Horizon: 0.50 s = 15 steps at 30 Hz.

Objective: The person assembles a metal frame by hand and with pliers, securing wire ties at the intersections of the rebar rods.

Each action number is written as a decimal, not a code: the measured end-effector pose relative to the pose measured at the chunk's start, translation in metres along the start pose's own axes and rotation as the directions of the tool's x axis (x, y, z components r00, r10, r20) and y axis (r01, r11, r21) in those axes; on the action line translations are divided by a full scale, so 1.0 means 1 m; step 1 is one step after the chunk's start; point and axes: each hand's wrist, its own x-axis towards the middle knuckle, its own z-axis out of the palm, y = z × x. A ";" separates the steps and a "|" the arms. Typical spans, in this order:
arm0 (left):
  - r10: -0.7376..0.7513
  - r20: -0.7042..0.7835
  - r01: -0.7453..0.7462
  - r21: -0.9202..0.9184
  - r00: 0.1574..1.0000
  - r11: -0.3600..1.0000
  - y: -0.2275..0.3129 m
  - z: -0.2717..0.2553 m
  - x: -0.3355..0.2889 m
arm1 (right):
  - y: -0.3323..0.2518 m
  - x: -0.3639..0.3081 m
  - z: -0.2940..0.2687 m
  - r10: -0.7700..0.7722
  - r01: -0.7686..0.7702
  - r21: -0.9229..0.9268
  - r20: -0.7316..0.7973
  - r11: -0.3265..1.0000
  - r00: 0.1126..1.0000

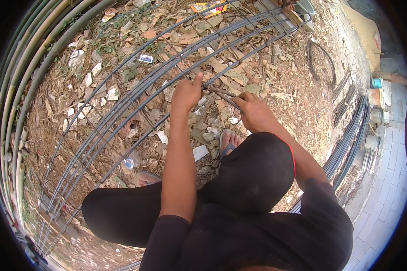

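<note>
Open, leaf-littered ground (276, 90) lies beyond the long rebar cage (135, 97). The left hand (186, 94) has its grip closed on a cage bar, thumb up. The right hand (253, 110) grips a thin metal tool (219, 92) tightly at the same bar.

Ground (298, 104): bare dirt, covered in dry leaves (185, 34) and straw. Scattered on it: white paper scraps (88, 79), flat white piece (200, 152), small blue-and-white wrapper (145, 58), yellow-red packet (208, 7) at top, round blue cap (129, 162). Coil of dark wire (322, 63) lies on dirt upper right. Bundle of long steel bars (348, 140) lies along right edge of dirt, beside paved strip (389, 194). Rebar cage (135, 97) rests lengthwise on ground. Sandalled feet (228, 142) stand on litter.
</note>
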 end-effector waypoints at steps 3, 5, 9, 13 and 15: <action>0.005 0.008 -0.005 0.003 1.000 1.000 0.003 0.001 -0.001 | 0.000 0.001 -0.003 0.001 -0.001 0.001 0.019 1.000 1.000; 0.017 0.006 -0.017 0.006 1.000 1.000 0.002 0.000 -0.001 | -0.008 0.005 -0.007 0.011 -0.015 0.046 0.093 0.999 0.996; 0.035 -0.008 -0.034 0.005 0.999 0.999 0.003 -0.002 -0.003 | -0.012 0.010 -0.003 0.049 -0.048 -0.012 0.149 0.999 0.988; 0.047 0.007 -0.046 -0.030 0.999 0.998 0.006 -0.005 -0.009 | -0.011 0.015 -0.002 0.118 -0.138 0.090 0.202 0.986 0.972; 0.049 -0.020 -0.049 0.008 0.999 0.999 0.009 -0.002 -0.010 | 0.001 0.018 -0.001 0.124 -0.202 0.250 0.294 0.947 0.948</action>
